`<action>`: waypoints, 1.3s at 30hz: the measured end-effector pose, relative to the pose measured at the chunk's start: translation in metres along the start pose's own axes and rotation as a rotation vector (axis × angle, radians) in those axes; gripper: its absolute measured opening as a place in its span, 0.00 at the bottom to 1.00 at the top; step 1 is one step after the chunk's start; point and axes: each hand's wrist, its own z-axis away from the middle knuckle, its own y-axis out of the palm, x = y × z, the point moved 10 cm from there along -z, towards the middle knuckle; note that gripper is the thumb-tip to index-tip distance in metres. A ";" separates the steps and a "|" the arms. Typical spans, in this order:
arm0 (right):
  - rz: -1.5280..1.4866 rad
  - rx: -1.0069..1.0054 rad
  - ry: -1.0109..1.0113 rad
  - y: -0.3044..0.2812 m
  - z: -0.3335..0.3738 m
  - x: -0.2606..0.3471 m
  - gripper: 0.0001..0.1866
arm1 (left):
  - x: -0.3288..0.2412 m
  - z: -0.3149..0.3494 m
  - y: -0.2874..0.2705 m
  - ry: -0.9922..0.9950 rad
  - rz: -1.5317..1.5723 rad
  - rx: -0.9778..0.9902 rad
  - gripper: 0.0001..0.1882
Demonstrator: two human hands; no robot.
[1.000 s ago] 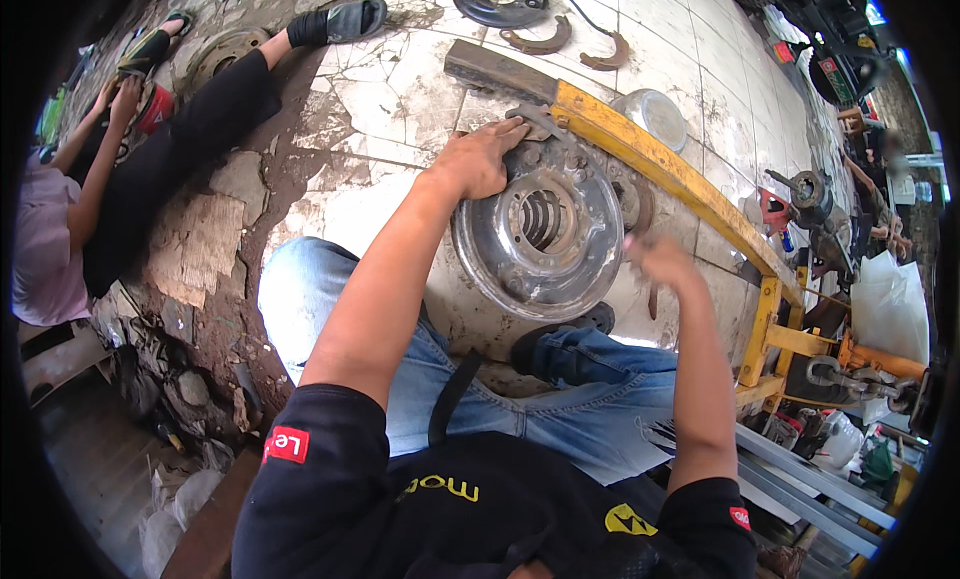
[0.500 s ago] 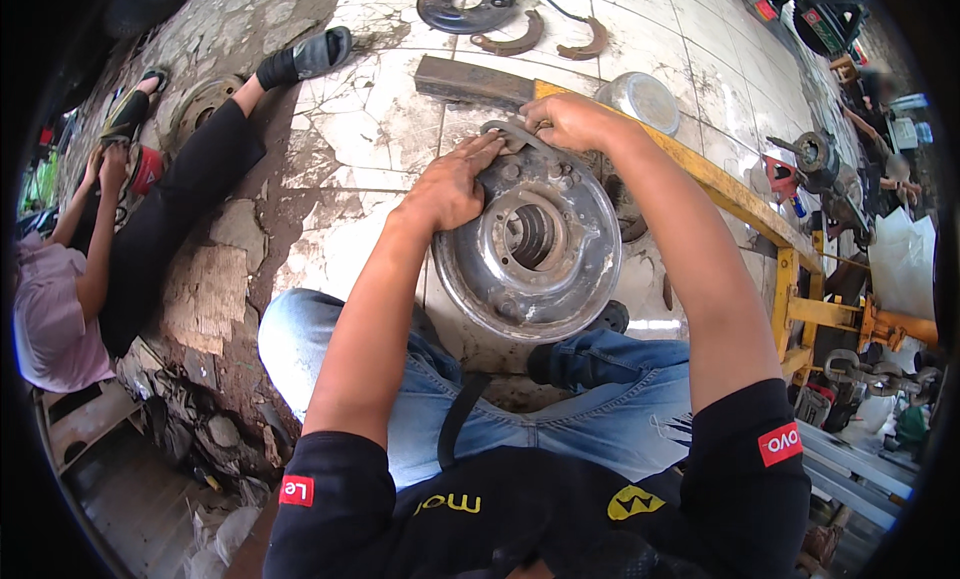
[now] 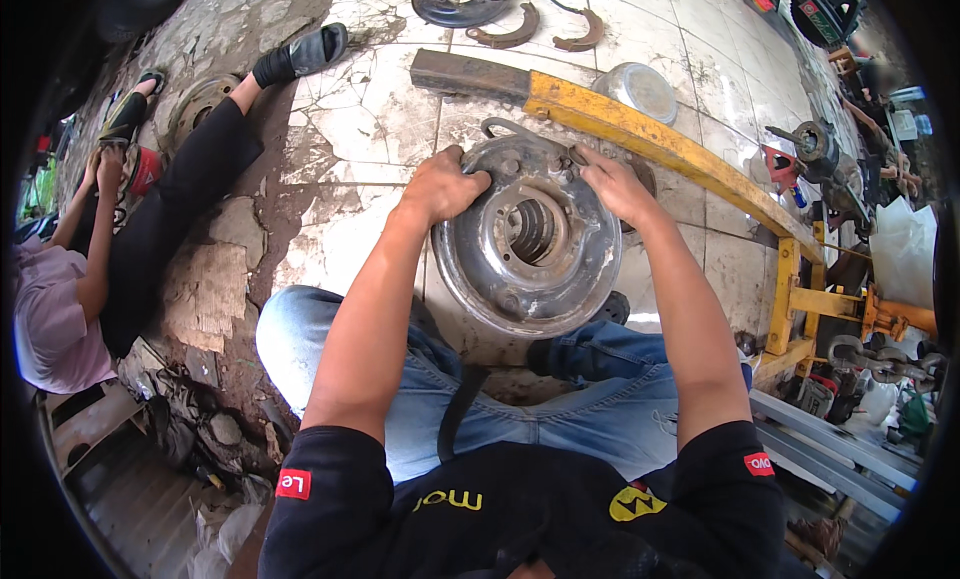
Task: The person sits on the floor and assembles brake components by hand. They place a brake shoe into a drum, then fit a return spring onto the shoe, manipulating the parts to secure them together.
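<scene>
A round, dark metal brake backing plate [image 3: 480, 284] with a large central hole and several bolts stands between my knees, in front of me. My left hand [image 3: 445, 186] is closed round its upper left rim, thumb lying over the face. On the upper right rim, my right hand [image 3: 612, 184] grips the plate with the thumb on top; its fingers are partly hidden behind. A thin curved grey hose [image 3: 492, 127] arches over the plate's top edge between both hands.
Past the plate, a yellow steel beam [image 3: 650, 144] runs across the tiles to a yellow frame [image 3: 785, 299]. Beyond lie a round metal cover [image 3: 640, 92], two curved brake shoes [image 3: 512, 29] and another backing plate [image 3: 445, 1]. A person [image 3: 70, 309] sits at the left, one leg stretched out.
My right hand has left the hose at the top and come down to the right rim. My left hand has shifted slightly outward from the plate's top onto its left rim.
</scene>
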 end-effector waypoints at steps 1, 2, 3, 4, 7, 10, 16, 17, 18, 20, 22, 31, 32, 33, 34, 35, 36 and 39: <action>-0.014 0.015 0.060 0.002 -0.003 -0.001 0.32 | -0.001 0.002 0.002 -0.003 0.011 0.023 0.33; -0.028 0.030 0.121 0.004 -0.008 -0.001 0.35 | -0.001 0.001 0.001 0.006 0.015 0.011 0.33; -0.041 0.045 0.178 0.008 -0.009 0.012 0.37 | 0.003 0.002 0.000 0.007 0.033 0.000 0.33; -0.059 0.038 0.134 0.010 -0.013 0.025 0.40 | 0.003 0.000 0.001 0.017 0.051 -0.005 0.33; -0.032 0.027 0.103 0.012 -0.024 0.030 0.45 | 0.004 -0.006 0.003 0.039 0.082 -0.027 0.33; 0.060 0.050 0.223 0.012 -0.023 -0.015 0.41 | 0.006 -0.008 0.003 0.049 0.080 -0.064 0.32; -0.088 0.025 0.182 0.008 0.015 -0.024 0.42 | -0.001 0.002 0.002 0.055 0.078 -0.052 0.31; -0.045 0.017 0.183 0.011 0.001 -0.011 0.39 | -0.003 0.001 0.001 0.066 0.069 -0.062 0.31; -0.004 0.005 0.183 0.012 -0.009 0.000 0.37 | -0.006 0.000 0.002 0.074 0.080 -0.055 0.30; -0.005 0.016 0.086 0.011 -0.020 0.015 0.34 | -0.002 -0.008 0.005 0.082 0.131 -0.043 0.30; -0.016 0.077 0.074 0.014 -0.019 0.009 0.32 | 0.002 -0.011 0.005 0.060 0.169 -0.038 0.30; 0.130 -0.113 0.014 0.017 0.046 -0.020 0.34 | 0.013 -0.018 0.009 0.103 0.118 -0.048 0.32; 0.160 -0.114 -0.040 0.019 0.025 -0.011 0.34 | 0.008 -0.018 0.008 0.141 0.077 -0.092 0.31; 0.169 -0.114 -0.031 0.020 0.013 -0.009 0.34 | 0.003 -0.017 0.007 0.178 0.039 -0.130 0.29; 0.185 -0.120 -0.023 0.016 0.004 -0.009 0.34 | -0.003 -0.016 0.009 0.170 0.044 -0.114 0.29; 0.202 -0.127 -0.014 0.012 0.002 -0.011 0.35 | -0.010 -0.016 0.010 0.163 0.050 -0.097 0.30; 0.213 -0.143 -0.078 0.011 0.006 -0.014 0.35 | -0.014 -0.015 0.007 0.151 0.050 -0.087 0.30; 0.231 -0.114 -0.099 0.022 0.066 -0.025 0.34 | 0.005 -0.012 0.004 0.146 0.037 -0.139 0.31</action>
